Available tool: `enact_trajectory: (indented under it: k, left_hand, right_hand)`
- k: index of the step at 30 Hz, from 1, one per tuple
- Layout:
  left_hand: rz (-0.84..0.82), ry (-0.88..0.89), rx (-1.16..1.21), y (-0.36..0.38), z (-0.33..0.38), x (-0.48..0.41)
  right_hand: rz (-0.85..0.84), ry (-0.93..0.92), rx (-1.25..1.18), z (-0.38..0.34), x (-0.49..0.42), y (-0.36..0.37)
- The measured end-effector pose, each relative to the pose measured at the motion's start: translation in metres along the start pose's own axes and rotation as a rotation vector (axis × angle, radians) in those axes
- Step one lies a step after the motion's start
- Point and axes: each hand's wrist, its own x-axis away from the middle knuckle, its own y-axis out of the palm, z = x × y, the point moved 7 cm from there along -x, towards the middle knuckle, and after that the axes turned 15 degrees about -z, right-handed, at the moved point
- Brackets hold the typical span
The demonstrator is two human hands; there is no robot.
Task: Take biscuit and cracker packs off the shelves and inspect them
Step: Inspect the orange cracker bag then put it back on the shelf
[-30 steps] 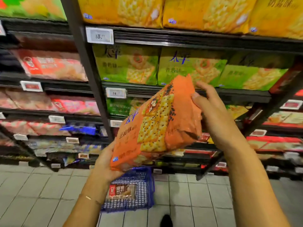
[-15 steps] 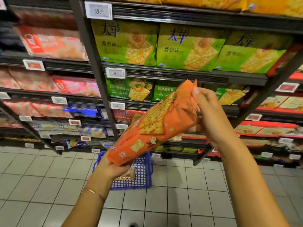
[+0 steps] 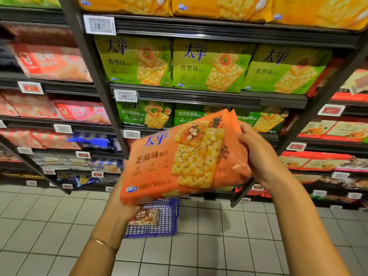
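1. Holding orange cracker pack [image 3: 185,158] in mid-air before the shelves [image 3: 199,96], front facing me.
2. Left hand [image 3: 123,210] is cupping its lower-left corner from beneath.
3. Right hand [image 3: 258,156] is gripping its right end.
4. Blue basket [image 3: 169,222] is sitting below.

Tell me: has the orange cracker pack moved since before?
Yes. The orange cracker pack turned front-on, and its top dropped from the light-green packs to the dark-green packs.

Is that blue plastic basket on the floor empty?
Not empty: a brown snack pack lies inside the blue plastic basket.
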Motion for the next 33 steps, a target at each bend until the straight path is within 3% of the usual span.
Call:
enact_trajectory:
  k: [3,8,12,15,24,27,29,33]
  left_hand:
    - [-0.090,0.122,-0.081,0.015,0.020,0.006]
    - [-0.220,0.335,-0.351,0.044,0.047,0.021]
    - [-0.388,0.318,-0.459,0.066,0.047,0.034]
    - [-0.409,0.295,-0.437,0.068,0.044,0.039]
    - [-0.562,0.330,-0.439,0.120,0.044,0.058]
    - [-0.702,0.347,-0.493,0.151,0.045,0.067]
    - [-0.728,0.343,-0.548,0.161,0.042,0.067]
    - [-0.648,0.327,-0.652,0.157,0.033,0.050]
  right_hand:
    - [-0.077,0.020,-0.142,0.018,0.008,-0.005]
    - [-0.028,0.069,-0.341,0.056,0.012,-0.003]
    - [0.034,-0.063,-0.468,0.076,0.017,-0.015]
    - [0.034,-0.118,-0.505,0.082,0.021,-0.024]
    - [0.107,-0.069,-0.715,0.104,0.020,-0.020]
    - [0.064,0.047,-0.790,0.117,0.012,0.005]
    - [-0.053,0.152,-0.827,0.125,0.009,0.034]
    - [-0.307,0.324,-0.954,0.140,0.021,0.084]
